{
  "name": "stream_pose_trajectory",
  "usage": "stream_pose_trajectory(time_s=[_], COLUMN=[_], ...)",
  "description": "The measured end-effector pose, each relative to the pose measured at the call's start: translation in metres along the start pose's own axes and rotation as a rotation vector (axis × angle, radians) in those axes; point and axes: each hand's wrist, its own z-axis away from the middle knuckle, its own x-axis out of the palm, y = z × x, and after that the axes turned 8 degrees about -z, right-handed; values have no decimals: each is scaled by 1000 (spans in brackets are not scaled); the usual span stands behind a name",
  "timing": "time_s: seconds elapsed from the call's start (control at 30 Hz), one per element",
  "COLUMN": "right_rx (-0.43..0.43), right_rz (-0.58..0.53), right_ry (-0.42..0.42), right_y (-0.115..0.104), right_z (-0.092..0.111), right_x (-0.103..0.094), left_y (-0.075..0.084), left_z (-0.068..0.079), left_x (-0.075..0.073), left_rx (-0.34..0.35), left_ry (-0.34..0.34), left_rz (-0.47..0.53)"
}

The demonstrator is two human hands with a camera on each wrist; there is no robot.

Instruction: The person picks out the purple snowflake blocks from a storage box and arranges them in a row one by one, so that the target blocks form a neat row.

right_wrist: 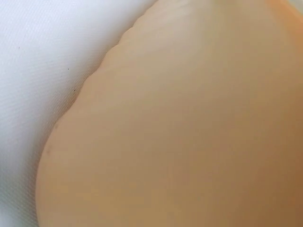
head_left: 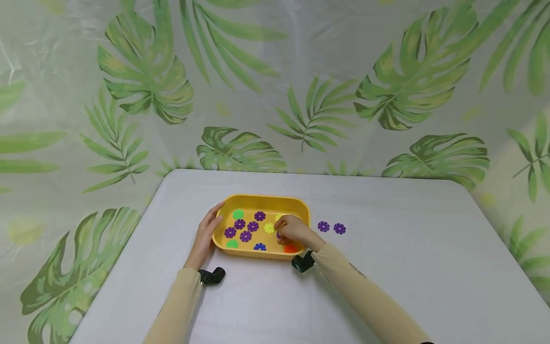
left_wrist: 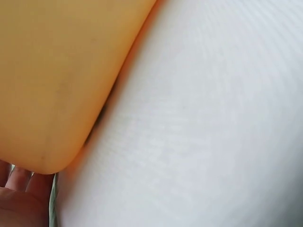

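Observation:
A yellow plastic tray (head_left: 262, 254) stands on the white table, holding several notched snowflake discs. Purple discs (head_left: 246, 236) gather in its left half, with green discs (head_left: 238, 214) near the left end. My left hand (head_left: 205, 234) grips the tray's left end, thumb at the rim; its fingers (left_wrist: 39, 187) show beside the tray's corner in the left wrist view. Inside the right half, my right hand (head_left: 296, 228) has its fingers bent around a partly hidden purple disc (head_left: 279, 234). Close by are a yellow disc (head_left: 269, 228) and an orange-red disc (head_left: 290, 249).
Two purple discs (head_left: 331, 227) lie on the table just right of the tray. A blue disc (head_left: 259, 247) is at the tray's near wall. The tray's outer wall (right_wrist: 165, 132) fills most of the right wrist view. Behind the table hangs a leaf-patterned curtain (head_left: 318, 114).

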Motion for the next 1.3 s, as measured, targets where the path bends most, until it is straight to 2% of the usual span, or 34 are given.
stream_pose_trajectory(time_s=[0.17,0.33,0.5,0.63,0.77,0.87,1.07,1.3], right_rx=[-12,-41,-106,-160,-196,-224,-229,-173], right_rz=[22,99,111,36,-43,-57,-89,-124], right_ry=[29,44,-3,-73,-132,-127,-41,102], right_y=[-1,-1,-2,-7,-11,-11,7,57], right_z=[1,1,3,10,20,27,38,52], right_x=[2,4,1,-9,-28,-47,-95,-154], left_y=[-16,-22,-23,-23,-23,-24,-23,-23], left_z=[-7,-9,-9,-9,-9,-9,-8,-7], left_x=[-3,-3,-2,-2,-3,-3,-3,-3], left_rx=[4,16,26,35,32,39,38,34], left_ry=[14,26,28,25,29,24,29,22], left_rz=[14,8,9,-5,-19,-18,-23,-14])
